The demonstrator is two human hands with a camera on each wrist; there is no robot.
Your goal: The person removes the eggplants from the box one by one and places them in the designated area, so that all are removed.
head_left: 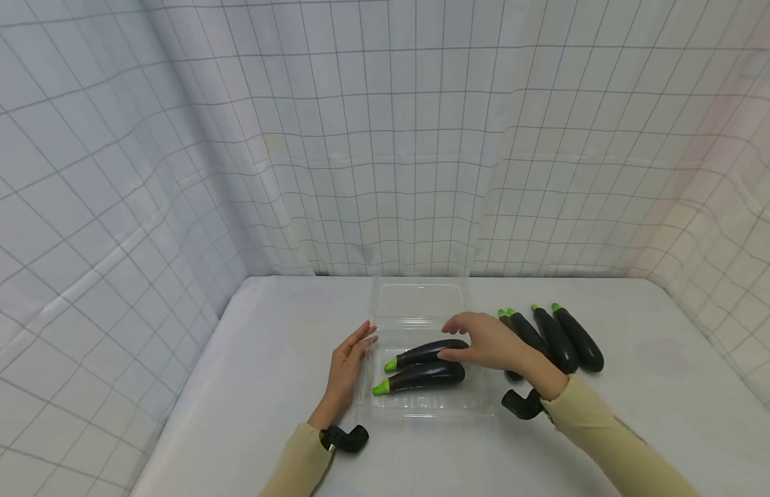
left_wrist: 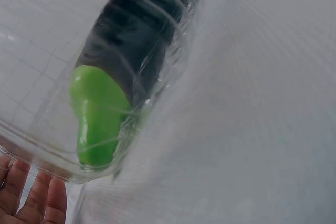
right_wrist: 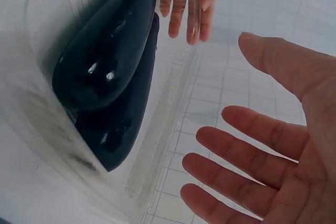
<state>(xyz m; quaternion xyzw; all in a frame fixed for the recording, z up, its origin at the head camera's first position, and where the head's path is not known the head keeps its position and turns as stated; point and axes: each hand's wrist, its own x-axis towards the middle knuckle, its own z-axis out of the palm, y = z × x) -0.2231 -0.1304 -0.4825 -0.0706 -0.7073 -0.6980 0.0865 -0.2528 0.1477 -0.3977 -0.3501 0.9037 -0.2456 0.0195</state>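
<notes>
A clear plastic container [head_left: 416,407] with its lid [head_left: 420,301] folded back holds two eggplants, a nearer one [head_left: 427,375] and a farther one [head_left: 422,353], green stems to the left. My left hand [head_left: 347,369] touches the container's left wall, fingers extended; in the left wrist view its fingertips [left_wrist: 55,198] lie at the clear rim. Above the container's right part is my right hand [head_left: 484,342], fingers spread and holding nothing; the right wrist view shows the palm [right_wrist: 273,145] beside the wall, apart from the eggplants [right_wrist: 107,56].
Several more eggplants [head_left: 579,338] lie on the white table [head_left: 639,386] to the right, behind my right forearm, stems pointing away. Grid-patterned curtains [head_left: 422,152] hang along the back and both sides.
</notes>
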